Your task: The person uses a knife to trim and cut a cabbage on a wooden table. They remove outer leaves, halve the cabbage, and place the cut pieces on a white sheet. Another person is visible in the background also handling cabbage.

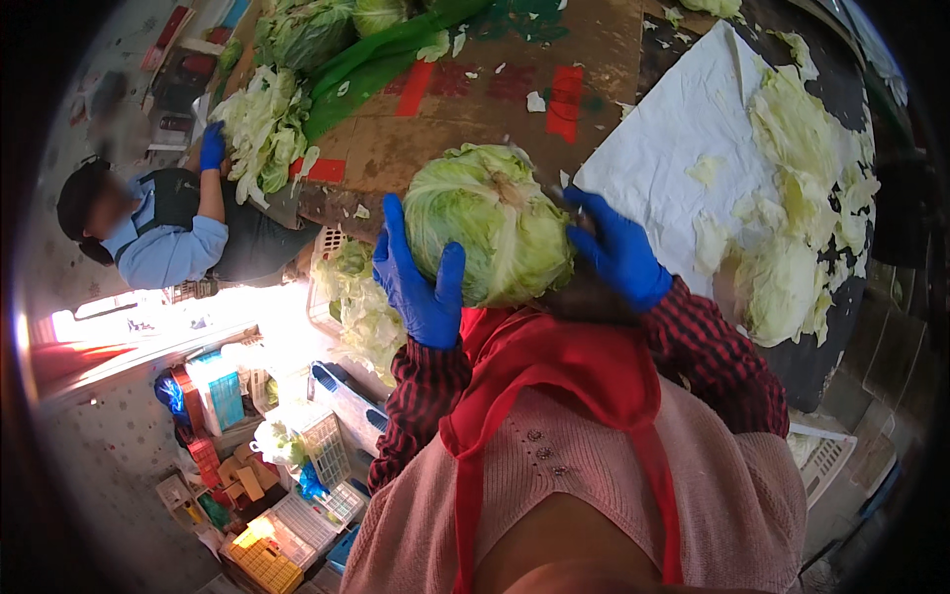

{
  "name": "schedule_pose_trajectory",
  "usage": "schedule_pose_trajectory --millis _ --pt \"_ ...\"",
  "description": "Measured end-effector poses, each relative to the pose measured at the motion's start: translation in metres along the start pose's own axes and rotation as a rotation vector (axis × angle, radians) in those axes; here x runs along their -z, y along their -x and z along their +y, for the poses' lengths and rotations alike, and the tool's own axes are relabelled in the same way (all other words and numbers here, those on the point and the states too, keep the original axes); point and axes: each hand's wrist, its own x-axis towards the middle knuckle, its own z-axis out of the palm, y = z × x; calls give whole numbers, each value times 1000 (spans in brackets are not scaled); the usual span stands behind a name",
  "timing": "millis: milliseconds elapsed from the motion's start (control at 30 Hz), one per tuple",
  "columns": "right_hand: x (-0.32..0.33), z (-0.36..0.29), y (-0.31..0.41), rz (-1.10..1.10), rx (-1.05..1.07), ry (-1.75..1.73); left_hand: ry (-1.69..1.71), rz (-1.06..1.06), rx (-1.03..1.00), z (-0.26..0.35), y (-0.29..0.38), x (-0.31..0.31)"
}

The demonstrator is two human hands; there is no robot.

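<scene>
A pale green cabbage head (490,226) is before me at the table's near edge, its brownish cut stem end turned up. My left hand (424,278), in a blue glove, grips the cabbage's left side with the thumb spread from the fingers. On the other side, my right hand (620,249), also blue-gloved, is close against the cabbage with bent fingers. A dark, partly shiny bit shows by its fingertips; blur hides whether it is a tool in that hand.
Cardboard (475,141) with red tape covers the table. Loose leaves (798,200) lie on a white sheet (668,148) at right. Green netting (349,89) and more cabbages (308,33) are at upper left. A co-worker (171,223) is at left; a leaf-filled crate (319,297) stands below.
</scene>
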Motion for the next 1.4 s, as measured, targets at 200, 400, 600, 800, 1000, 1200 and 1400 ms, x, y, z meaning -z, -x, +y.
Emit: schedule_pose_trajectory --millis 200,400,600,800,1000,1200,1400 --pt "1 -22 28 -182 -49 338 349 27 88 5 -6 -21" --pt "2 -12 14 -250 -59 339 333 2 95 18 -19 -28" --pt "-4 -3 9 -229 -40 344 255 -27 128 19 -32 -34" --pt "-4 16 0 -226 -30 348 280 -82 145 27 -54 -38" --pt "-14 36 -17 -219 -3 350 495 -162 289 11 -79 -35" --pt "-34 40 -51 -232 61 350 508 -309 440 -20 -134 -26" --pt "-33 41 -50 -265 -99 389 262 -146 223 6 -105 -35"
